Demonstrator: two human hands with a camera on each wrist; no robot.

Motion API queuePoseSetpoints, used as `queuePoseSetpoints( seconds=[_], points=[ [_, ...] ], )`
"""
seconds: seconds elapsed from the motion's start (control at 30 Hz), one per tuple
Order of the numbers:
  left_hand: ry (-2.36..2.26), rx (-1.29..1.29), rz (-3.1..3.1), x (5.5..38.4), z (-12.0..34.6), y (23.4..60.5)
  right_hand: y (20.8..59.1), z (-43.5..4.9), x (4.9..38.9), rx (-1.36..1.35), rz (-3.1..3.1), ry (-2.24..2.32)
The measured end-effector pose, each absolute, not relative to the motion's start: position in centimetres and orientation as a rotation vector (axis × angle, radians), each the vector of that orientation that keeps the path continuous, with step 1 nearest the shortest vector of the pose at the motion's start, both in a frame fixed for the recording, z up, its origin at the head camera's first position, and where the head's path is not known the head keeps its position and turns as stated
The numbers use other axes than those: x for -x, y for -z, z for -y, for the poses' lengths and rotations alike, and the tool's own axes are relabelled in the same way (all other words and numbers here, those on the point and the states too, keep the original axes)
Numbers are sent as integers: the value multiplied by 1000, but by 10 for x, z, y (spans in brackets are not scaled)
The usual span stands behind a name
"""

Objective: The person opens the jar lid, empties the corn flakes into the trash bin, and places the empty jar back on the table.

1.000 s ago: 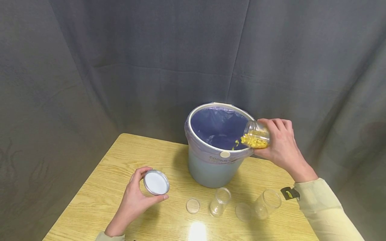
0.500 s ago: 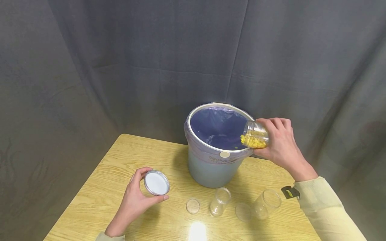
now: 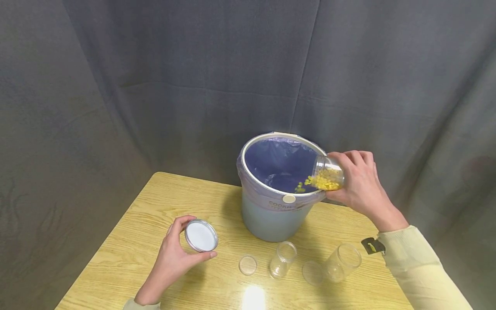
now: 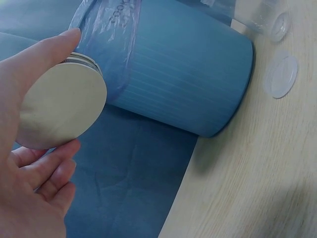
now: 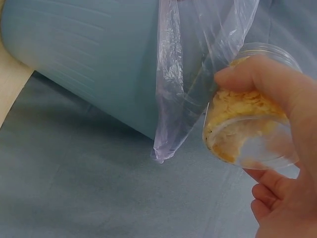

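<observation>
My right hand grips a clear plastic jar tipped on its side, its mouth over the right rim of a lined trash bin. Yellow flakes fill the jar's lower side, and some are falling from its mouth into the bin. In the right wrist view the thumb and fingers wrap the jar near its base. My left hand pinches a round lid by its edge between thumb and fingers, above the table left of the bin. The left wrist view shows the lid's flat pale face.
In front of the bin on the wooden table stand two clear jars, a smaller jar and a larger jar. A small clear lid and another clear lid lie beside them. A grey curtain hangs behind.
Flakes keep dropping from the tipped jar into the bin, and the amount in the jar looks slightly smaller. The right hand has shifted a little to the left; the left hand stays in place.
</observation>
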State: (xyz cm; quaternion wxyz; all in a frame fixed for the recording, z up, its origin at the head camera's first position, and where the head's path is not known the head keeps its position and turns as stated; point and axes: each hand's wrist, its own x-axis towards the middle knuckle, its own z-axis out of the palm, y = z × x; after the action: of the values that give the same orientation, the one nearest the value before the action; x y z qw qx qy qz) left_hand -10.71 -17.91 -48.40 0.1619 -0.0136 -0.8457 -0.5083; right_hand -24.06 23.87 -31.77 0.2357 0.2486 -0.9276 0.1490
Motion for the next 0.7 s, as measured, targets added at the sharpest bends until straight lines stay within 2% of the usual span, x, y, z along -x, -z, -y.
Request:
queuePoseSetpoints(
  seconds=[0.7],
  points=[
    [1433,34,2423,105,178,484,312,-233,241,-712,2571,-330]
  ],
)
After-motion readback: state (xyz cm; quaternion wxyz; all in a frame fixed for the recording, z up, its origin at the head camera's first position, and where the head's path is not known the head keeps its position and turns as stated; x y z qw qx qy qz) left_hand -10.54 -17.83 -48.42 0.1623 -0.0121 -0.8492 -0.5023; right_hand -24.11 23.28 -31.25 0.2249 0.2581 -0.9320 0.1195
